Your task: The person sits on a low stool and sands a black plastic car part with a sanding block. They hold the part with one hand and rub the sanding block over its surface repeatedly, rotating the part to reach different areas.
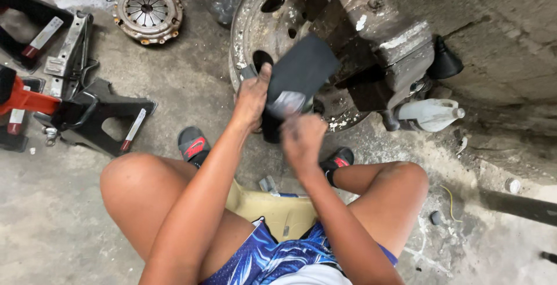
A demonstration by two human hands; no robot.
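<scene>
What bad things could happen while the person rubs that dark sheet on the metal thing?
The left hand and right hand are bare on the dark sheet and the part under it, so skin might get scraped. The right hand looks blurred, so a slip could knock knuckles against the heavy vise or the rusty wheel rim close by. The feet wear only open sandals, so a dropped part might hurt toes.

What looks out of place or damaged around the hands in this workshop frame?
A white plastic bottle lies tipped on its side on the floor beside the vise. The wheel rim behind the dark sheet is rusted and flaking.
</scene>
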